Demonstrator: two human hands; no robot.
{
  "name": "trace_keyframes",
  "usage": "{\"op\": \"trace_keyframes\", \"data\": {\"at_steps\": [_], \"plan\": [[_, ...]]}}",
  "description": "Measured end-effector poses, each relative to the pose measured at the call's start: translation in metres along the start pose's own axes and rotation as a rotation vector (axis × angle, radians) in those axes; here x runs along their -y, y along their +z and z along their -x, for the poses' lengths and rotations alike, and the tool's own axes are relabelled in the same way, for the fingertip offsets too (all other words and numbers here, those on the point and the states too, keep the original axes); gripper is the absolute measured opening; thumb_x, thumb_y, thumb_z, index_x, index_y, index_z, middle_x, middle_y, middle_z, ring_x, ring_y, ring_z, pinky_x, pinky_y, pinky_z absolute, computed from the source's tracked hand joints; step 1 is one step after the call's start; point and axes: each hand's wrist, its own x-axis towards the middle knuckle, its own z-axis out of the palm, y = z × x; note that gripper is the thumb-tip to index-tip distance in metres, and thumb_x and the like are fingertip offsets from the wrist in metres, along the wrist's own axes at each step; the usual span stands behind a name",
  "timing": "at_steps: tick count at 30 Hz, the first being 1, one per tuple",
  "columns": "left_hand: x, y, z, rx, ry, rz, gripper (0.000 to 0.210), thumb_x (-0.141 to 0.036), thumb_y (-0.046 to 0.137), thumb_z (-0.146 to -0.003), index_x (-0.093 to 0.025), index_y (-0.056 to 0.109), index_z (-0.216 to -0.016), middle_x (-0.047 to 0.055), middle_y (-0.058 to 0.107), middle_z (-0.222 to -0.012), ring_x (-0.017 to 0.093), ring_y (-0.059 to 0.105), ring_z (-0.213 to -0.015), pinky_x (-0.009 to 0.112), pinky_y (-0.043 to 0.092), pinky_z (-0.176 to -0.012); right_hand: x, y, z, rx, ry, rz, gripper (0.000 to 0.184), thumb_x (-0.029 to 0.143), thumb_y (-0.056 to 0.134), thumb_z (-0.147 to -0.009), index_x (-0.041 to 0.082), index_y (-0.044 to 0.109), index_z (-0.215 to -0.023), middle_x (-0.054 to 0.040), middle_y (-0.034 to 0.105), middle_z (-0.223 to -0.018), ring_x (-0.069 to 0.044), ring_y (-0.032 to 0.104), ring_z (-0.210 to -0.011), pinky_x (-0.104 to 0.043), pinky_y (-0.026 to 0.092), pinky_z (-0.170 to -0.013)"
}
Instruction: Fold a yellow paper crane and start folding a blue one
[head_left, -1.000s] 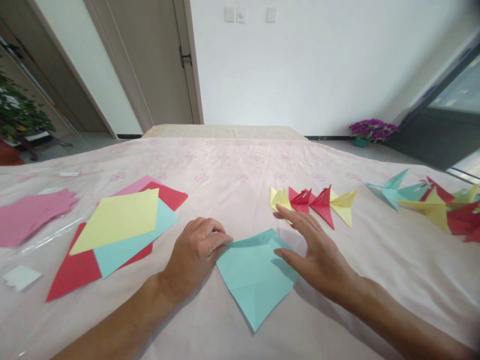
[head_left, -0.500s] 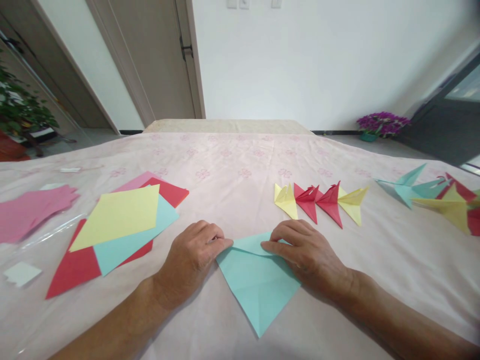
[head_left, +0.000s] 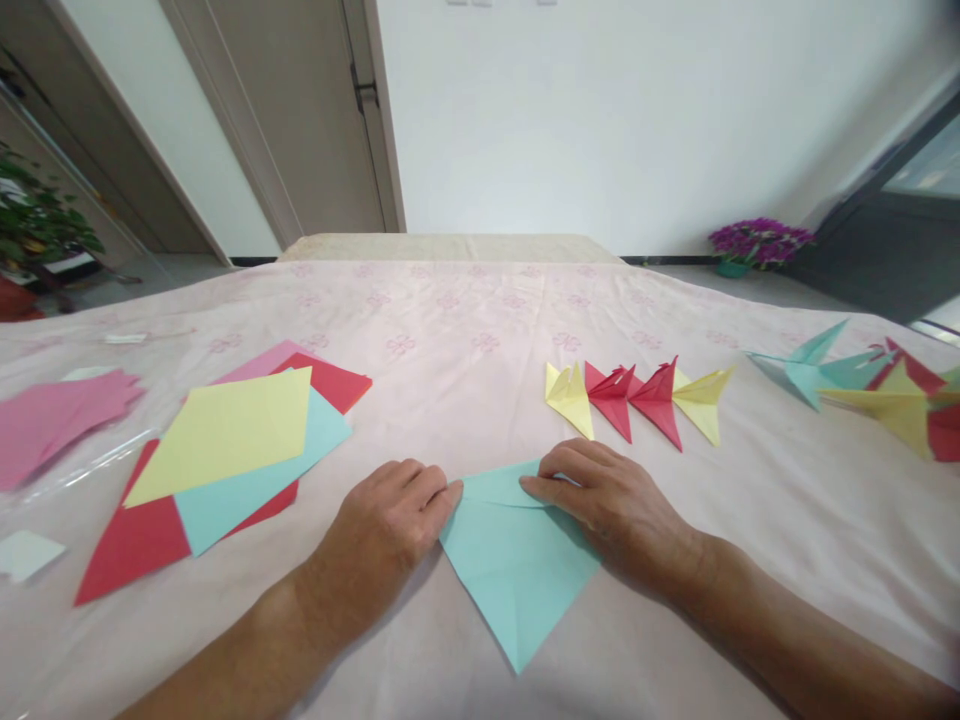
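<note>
A light-blue sheet of origami paper [head_left: 517,580] lies in front of me with one point towards me and its far edge folded over as a flap. At its left corner, my left hand [head_left: 397,510] is closed, the thumb and curled fingers gripping the paper. My right hand [head_left: 607,495] is closed on the far right part, its thumb and forefinger pressing on the flap. The right corner is hidden under this hand. Just beyond it stands a row of folded paper cranes, with a yellow crane [head_left: 570,400] and a red crane [head_left: 658,405] among them.
To the left lie fanned sheets, a yellow sheet [head_left: 232,430] on top, beside a pile of pink paper [head_left: 52,415] and a white scrap [head_left: 30,555]. More cranes, including a blue crane [head_left: 806,375], sit at the far right. A patterned cloth [head_left: 450,320] covers the table.
The folded flap lies flatter at its left end. My left thumb has drawn back slightly towards the left corner, while my right hand stays almost in place. The view has tilted a little.
</note>
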Motion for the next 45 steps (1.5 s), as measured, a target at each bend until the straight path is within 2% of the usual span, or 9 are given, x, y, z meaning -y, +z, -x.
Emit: {"op": "trace_keyframes", "data": {"at_steps": [7,16,20,28,34,40,43,45], "plan": [[-0.008,-0.001,0.0,0.015,-0.001,-0.146,0.026,-0.002,0.044,-0.087,-0.014,0.064,-0.098,0.005,0.064,-0.077,0.02,0.06,-0.069,0.036,0.051,-0.063,-0.001,0.002,0.001,-0.048,0.046,-0.028,0.025,0.015,0.047,-0.097,0.022,0.066,-0.109,-0.0067,0.063,-0.094,-0.017,0.056,-0.084,-0.029,0.044,-0.072],[-0.011,-0.002,-0.001,0.001,-0.043,-0.183,0.032,-0.001,0.041,-0.087,-0.016,0.063,-0.104,0.004,0.063,-0.076,0.021,0.059,-0.065,0.037,0.048,-0.061,-0.004,0.008,-0.005,-0.145,0.11,-0.008,0.026,0.009,0.048,-0.093,0.022,0.068,-0.105,-0.0057,0.064,-0.093,-0.017,0.057,-0.082,-0.028,0.043,-0.07],[-0.015,-0.002,-0.002,-0.001,-0.045,-0.207,0.034,0.0,0.044,-0.085,-0.014,0.065,-0.107,0.006,0.063,-0.078,0.024,0.061,-0.069,0.04,0.049,-0.065,-0.004,0.009,-0.008,-0.169,0.114,0.009,0.025,0.011,0.048,-0.095,0.021,0.067,-0.107,-0.0058,0.064,-0.092,-0.016,0.056,-0.08,-0.027,0.043,-0.069],[-0.024,0.003,0.001,0.044,-0.052,-0.249,0.04,0.0,0.043,-0.085,-0.011,0.063,-0.118,0.008,0.064,-0.084,0.024,0.061,-0.077,0.046,0.049,-0.086,-0.001,0.003,-0.011,-0.04,0.063,0.183,0.02,0.015,0.05,-0.095,0.022,0.066,-0.103,-0.0039,0.063,-0.088,-0.016,0.051,-0.073,-0.029,0.035,-0.062],[-0.03,0.006,0.001,0.09,-0.055,-0.323,0.042,0.001,0.044,-0.083,-0.009,0.063,-0.119,0.008,0.064,-0.086,0.023,0.061,-0.08,0.045,0.049,-0.091,0.002,-0.002,-0.014,0.034,0.075,0.217,0.015,0.015,0.058,-0.09,0.021,0.066,-0.102,-0.0031,0.061,-0.086,-0.017,0.05,-0.073,-0.03,0.035,-0.061],[-0.032,0.003,-0.003,0.166,-0.035,-0.331,0.038,-0.001,0.052,-0.078,-0.007,0.066,-0.113,0.012,0.064,-0.096,0.027,0.06,-0.087,0.044,0.051,-0.083,0.005,-0.005,-0.013,0.134,0.074,0.214,0.018,0.015,0.057,-0.092,0.018,0.062,-0.109,-0.0053,0.062,-0.094,-0.02,0.053,-0.086,-0.033,0.042,-0.073],[-0.032,0.004,-0.003,0.185,-0.03,-0.335,0.041,-0.001,0.052,-0.077,-0.005,0.064,-0.116,0.014,0.065,-0.1,0.026,0.059,-0.087,0.041,0.051,-0.075,0.01,-0.007,-0.012,0.136,0.052,0.259,0.017,0.013,0.06,-0.09,0.015,0.062,-0.106,-0.0062,0.062,-0.09,-0.022,0.055,-0.086,-0.035,0.043,-0.074],[-0.032,0.005,-0.001,0.194,-0.021,-0.34,0.043,-0.001,0.05,-0.079,-0.004,0.062,-0.12,0.013,0.065,-0.099,0.025,0.058,-0.085,0.039,0.05,-0.073,0.016,-0.008,-0.012,0.121,0.05,0.299,0.024,0.009,0.06,-0.088,0.013,0.061,-0.112,-0.0072,0.063,-0.089,-0.022,0.056,-0.085,-0.036,0.043,-0.074]]}}
